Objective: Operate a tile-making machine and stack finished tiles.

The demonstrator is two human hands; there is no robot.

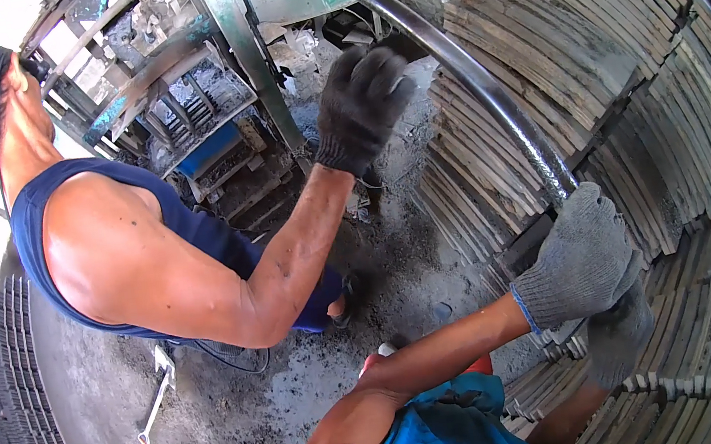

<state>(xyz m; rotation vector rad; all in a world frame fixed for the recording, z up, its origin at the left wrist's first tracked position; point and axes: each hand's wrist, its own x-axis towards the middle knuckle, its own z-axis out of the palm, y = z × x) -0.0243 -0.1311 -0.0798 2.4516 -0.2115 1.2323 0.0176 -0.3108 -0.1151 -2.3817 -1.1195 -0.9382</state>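
We see the left hand (583, 257), in a grey glove, wrapped tight around the lower end of a long curved metal bar (480, 80), the right hand (619, 335) just beneath it, grip unclear, and a co-worker's dark-gloved hand (361, 104) farther up the bar.

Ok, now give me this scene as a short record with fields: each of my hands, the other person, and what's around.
left hand: grey-gloved left hand closed on the lower end of the curved metal bar
right hand: gloved right hand just below it, against the stacked wooden boards; grip unclear
co-worker: dark-gloved hand by the same bar higher up
behind: green-framed machine
floor: wrench on grey concrete
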